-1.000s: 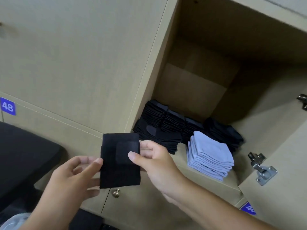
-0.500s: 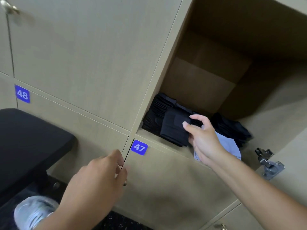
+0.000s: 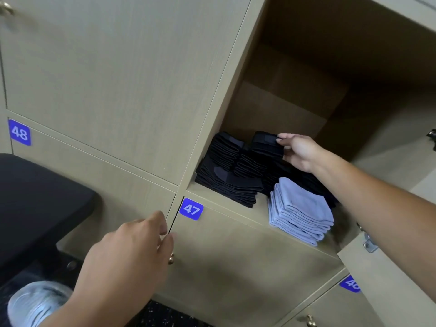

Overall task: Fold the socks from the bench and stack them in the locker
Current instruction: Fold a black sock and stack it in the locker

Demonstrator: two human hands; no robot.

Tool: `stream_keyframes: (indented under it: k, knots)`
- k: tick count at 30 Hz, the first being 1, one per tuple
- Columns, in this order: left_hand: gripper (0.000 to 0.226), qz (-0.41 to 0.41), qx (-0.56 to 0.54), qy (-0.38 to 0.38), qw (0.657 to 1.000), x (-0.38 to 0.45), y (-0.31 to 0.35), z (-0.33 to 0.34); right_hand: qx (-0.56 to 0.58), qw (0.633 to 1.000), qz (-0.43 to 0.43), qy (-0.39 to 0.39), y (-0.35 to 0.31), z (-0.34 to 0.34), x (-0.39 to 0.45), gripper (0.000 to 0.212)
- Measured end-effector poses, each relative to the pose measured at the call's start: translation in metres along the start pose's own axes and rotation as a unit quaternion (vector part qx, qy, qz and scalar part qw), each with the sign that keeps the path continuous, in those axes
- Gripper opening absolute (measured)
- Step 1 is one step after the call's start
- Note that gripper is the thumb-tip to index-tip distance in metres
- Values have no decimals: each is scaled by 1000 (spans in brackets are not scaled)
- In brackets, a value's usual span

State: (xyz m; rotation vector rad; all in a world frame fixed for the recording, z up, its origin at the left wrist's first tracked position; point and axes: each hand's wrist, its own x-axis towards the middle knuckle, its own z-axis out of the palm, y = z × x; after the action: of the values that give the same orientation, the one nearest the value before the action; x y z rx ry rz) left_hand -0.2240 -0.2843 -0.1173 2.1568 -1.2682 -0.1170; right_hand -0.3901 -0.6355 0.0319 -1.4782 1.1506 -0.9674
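My right hand (image 3: pixel 298 152) reaches into the open locker (image 3: pixel 278 107) and pinches a folded black sock (image 3: pixel 265 143) lying on top of a middle black stack (image 3: pixel 250 165). More black stacks (image 3: pixel 226 175) fill the locker's left side and back. A pile of folded light blue socks (image 3: pixel 300 210) sits at the front right of the shelf. My left hand (image 3: pixel 132 253) hovers low in front of the door marked 47 (image 3: pixel 191 208), fingers loosely curled, holding nothing.
The black padded bench (image 3: pixel 35 208) is at the left. A shoe (image 3: pixel 35 303) shows at the bottom left. The open locker door with hinges (image 3: pixel 370 244) hangs at the right. Closed doors carry small brass knobs (image 3: pixel 171 258).
My right hand carried the folded black sock from in front of me into the locker and onto a back stack. My left hand let go of it and dropped lower.
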Motion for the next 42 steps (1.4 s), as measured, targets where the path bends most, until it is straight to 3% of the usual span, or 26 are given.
stream_keyframes:
  k: [6,11,15,27,32,42]
  knots:
    - [26,23,18,-4,1000,2,0,0,0,1000,29,10,11,5,19,28]
    - [27,27,29,-3,999,3,1,1,-69,997,23,0,11,13,26,35]
    - [25,33,31,-9,999,4,0,3,-164,986,13,31,11,20,24,15]
    - [27,37,24,-19,999,4,-2,8,-312,947,-20,72,20,20,36,12]
    - [28,22,20,-16,999,5,-2,8,-290,953,-27,89,18,14,29,9]
    - [28,24,17,-16,999,4,-7,6,-188,970,-119,96,35,19,-42,17]
